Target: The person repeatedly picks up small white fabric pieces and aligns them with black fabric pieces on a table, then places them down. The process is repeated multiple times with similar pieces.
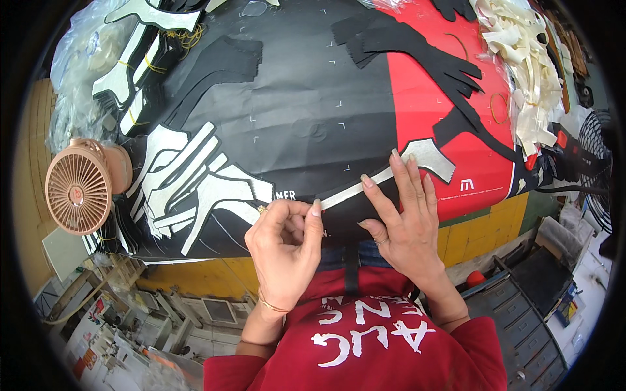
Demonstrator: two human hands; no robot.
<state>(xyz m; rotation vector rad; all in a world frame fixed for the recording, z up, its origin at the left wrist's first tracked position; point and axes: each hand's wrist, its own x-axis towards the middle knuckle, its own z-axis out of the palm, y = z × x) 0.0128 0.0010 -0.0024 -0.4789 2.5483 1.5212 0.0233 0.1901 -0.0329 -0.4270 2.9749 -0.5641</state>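
A white cut piece with a dark edge [428, 159] lies near the table's front edge, its wide end to the right and a narrow strip running left. My left hand [287, 234] pinches the strip's left tip between thumb and fingers. Spread over the strip, my right hand [407, 215] rests flat with its fingertips by the wide end. Left of my left hand is a loose pile of similar white pieces [225, 195], overlapping one another. Black cut pieces [414, 49] lie fanned at the far right, and a further black stack [218, 72] sits at the far left.
A small pink fan [81, 186] stands at the left edge. Behind it are bundles of white pieces [124, 65] tied with yellow bands, and clear plastic bags [85, 52]. Cream scraps [521, 65] heap at the right, near a black fan [593, 169]. The black-and-red sheet [293, 130] covers the table.
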